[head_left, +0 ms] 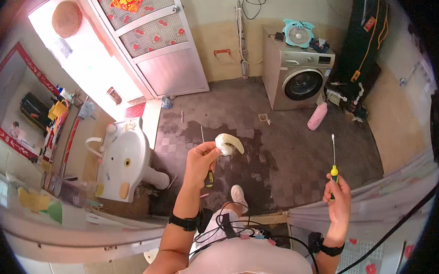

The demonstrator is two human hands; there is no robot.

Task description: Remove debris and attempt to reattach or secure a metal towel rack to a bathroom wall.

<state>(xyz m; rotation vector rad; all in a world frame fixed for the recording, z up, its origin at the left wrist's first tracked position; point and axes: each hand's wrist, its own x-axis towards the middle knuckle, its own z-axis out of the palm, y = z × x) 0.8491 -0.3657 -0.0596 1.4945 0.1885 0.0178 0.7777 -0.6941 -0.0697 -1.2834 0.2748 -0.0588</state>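
My left hand (201, 163) is closed in front of me, a little left of the middle. Between its thumb and fingers it pinches a white rounded piece with a curved pale arm (235, 143); its exact kind is unclear. The same hand also has a screwdriver (209, 179) in it, the yellow-and-black handle showing below the palm and a thin shaft above. Out to the right, my right hand (337, 196) grips another screwdriver (334, 171) by its yellow-and-dark-green handle, metal shaft pointing up and away.
On the left stands a white pedestal sink (115, 166) beneath a red-framed mirror. A washing machine (300, 79) with a blue fan (298, 33) on top is at the far right. A pink bottle (317, 116) is near it. Wet patches mark the dark tiled floor (189, 109). Black cables cross my lap.
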